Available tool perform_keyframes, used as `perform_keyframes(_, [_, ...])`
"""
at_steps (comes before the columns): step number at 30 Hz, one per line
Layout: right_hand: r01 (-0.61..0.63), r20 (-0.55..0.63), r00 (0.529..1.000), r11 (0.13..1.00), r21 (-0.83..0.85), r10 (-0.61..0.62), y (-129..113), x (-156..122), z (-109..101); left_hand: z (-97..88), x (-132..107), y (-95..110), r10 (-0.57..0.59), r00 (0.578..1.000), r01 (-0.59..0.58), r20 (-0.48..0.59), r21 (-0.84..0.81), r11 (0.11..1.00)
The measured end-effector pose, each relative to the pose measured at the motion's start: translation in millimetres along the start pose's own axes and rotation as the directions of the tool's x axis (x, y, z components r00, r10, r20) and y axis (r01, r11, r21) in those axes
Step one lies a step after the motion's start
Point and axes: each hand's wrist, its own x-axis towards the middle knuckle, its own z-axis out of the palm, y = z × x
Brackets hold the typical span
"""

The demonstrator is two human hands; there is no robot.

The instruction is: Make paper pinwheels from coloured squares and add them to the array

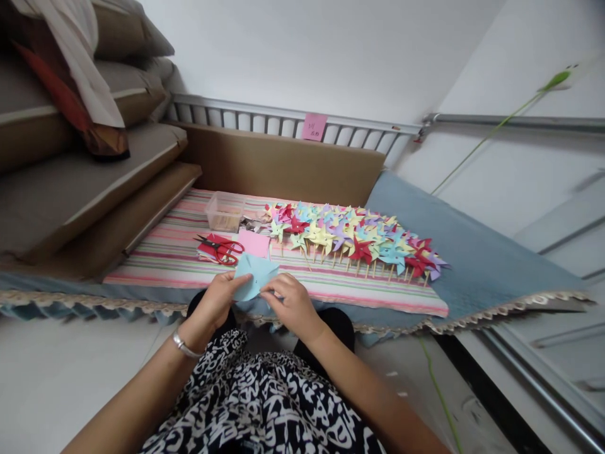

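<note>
Between my two hands, above the front edge of the bed, is a light blue square of paper (255,272) with slits cut in from its corners and a small mark near its middle. My left hand (223,294) grips its left side, thumb on top. At the lower right corner, my right hand (289,299) pinches the paper between thumb and fingers. Just beyond lie red-handled scissors (222,248) on a stack of red and pink paper, next to a pink paper sheet (253,243). Many colourful paper pinwheels (340,234) on wooden sticks lie in rows to the right.
A clear plastic box (224,213) holding thin sticks stands on the striped cloth (155,252). Brown-edged cushions (94,189) are stacked at the left. A brown board (278,164) leans against the white radiator, which bears a pink note (314,127).
</note>
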Motion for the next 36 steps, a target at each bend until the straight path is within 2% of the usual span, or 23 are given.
perform_keyframes(5, [-0.242,0.015,0.97,0.967,0.083,0.241,-0.5,6.7,0.6,6.5,-1.2,-2.4,0.031,0.999,-0.035,0.044,0.081,0.996])
perform_keyframes(8, [-0.313,0.025,0.95,0.944,0.107,0.312,1.0,8.0,1.2,7.7,-0.7,-2.1,0.027,0.998,-0.033,0.056,0.114,0.993])
perform_keyframes(15, [-0.344,0.069,0.939,0.933,0.106,0.338,4.1,8.9,1.3,6.9,-1.2,-0.6,0.017,0.998,-0.023,0.061,0.108,0.994])
perform_keyframes(29, [-0.436,0.069,0.9,0.895,0.095,0.431,1.3,13.6,9.6,5.4,-5.6,4.6,0.077,0.996,-0.083,0.036,0.19,0.978])
perform_keyframes(34, [-0.323,-0.038,0.945,0.946,0.021,0.323,0.9,20.4,-5.7,0.3,-1.8,6.3,0.075,0.995,-0.091,0.066,0.289,0.953])
perform_keyframes(36, [-0.329,-0.012,0.944,0.942,0.066,0.331,4.6,25.4,-13.7,-0.3,-0.2,8.0,0.065,0.992,-0.099,0.11,0.34,0.935])
